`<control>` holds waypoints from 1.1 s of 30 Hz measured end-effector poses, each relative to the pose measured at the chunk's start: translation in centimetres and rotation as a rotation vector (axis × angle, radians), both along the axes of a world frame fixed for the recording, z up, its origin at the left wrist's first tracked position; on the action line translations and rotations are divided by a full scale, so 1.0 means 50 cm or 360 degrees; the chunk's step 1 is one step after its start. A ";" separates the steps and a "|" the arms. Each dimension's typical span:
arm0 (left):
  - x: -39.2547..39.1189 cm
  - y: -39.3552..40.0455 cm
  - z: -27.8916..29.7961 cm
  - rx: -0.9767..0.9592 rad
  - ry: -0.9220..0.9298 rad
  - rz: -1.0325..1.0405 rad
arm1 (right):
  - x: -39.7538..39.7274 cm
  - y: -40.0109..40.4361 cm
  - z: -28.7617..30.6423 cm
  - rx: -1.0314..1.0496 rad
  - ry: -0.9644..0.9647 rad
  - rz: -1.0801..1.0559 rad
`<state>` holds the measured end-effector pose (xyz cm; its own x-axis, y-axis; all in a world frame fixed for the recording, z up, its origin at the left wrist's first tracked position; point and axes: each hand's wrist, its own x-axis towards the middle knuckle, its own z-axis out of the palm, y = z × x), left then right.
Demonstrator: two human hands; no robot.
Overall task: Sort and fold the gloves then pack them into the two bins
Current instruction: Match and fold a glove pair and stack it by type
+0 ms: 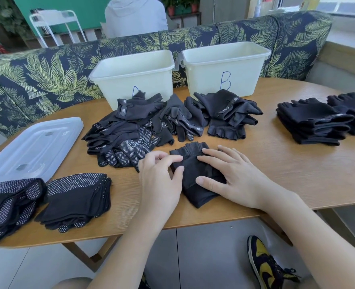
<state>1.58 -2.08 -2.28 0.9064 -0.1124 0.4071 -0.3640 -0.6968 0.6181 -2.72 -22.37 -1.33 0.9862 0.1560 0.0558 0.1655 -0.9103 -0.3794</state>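
Two white bins stand at the table's far edge: bin A [134, 78] and bin B [224, 69]. Neither shows any glove above its rim; interiors are hidden, so contents cannot be confirmed, but packing appears not yet begun.

Sorting status, approx. half done:
- Loose pile of unsorted black gloves [164, 122] lies directly in front of bin A and bin B, mixing dotted full-finger and fingerless types.
- Two stacks of folded dotted gloves [76, 197] sit near the table's front edge, well left of bin A, just in front of a translucent lid [32, 147].
- Stacks of folded fingerless gloves [314, 122] sit to the right of bin B.

Remaining: fold the loose pile, then load both bins.

Item in work: one black fingerless glove [195, 176], flat on the wooden table [297, 167] in front of the pile, between bin A's and bin B's lines.

Hand state:
- Right hand [233, 174]: fingers extended and spread, palm down, pressing the glove flat. No pinch.
- Left hand [160, 176]: fingers loosely bent, tips touching the glove's left edge; thumb also at the fabric. Whether it actually pinches the edge cannot be told; it reads as a light touch.
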 end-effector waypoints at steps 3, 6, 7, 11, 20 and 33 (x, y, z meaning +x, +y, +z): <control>-0.006 0.001 0.006 -0.0110 -0.0128 -0.0119 | -0.006 -0.001 0.001 0.0011 0.0005 -0.0012; -0.013 -0.003 0.009 -0.0117 -0.0177 -0.0256 | -0.019 -0.005 0.001 0.0054 -0.0009 -0.0039; -0.015 -0.004 0.010 -0.0114 -0.0173 -0.0294 | -0.024 -0.006 0.001 0.0066 -0.0016 -0.0053; -0.026 -0.010 0.015 -0.0157 -0.0201 -0.0380 | -0.054 -0.017 0.000 0.0153 -0.0098 -0.0118; -0.081 -0.027 0.021 -0.0172 -0.0089 -0.0714 | -0.120 -0.035 -0.012 0.0673 -0.0609 -0.0529; -0.097 -0.052 0.034 0.0218 0.0330 -0.0779 | -0.095 -0.013 -0.001 0.0511 -0.0114 -0.0821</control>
<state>-3.29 -4.67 -0.59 0.7947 -0.5804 0.1776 -0.5460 -0.5557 0.6270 -7.49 -23.03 -1.39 0.9222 -0.3762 0.0896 -0.2310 -0.7216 -0.6526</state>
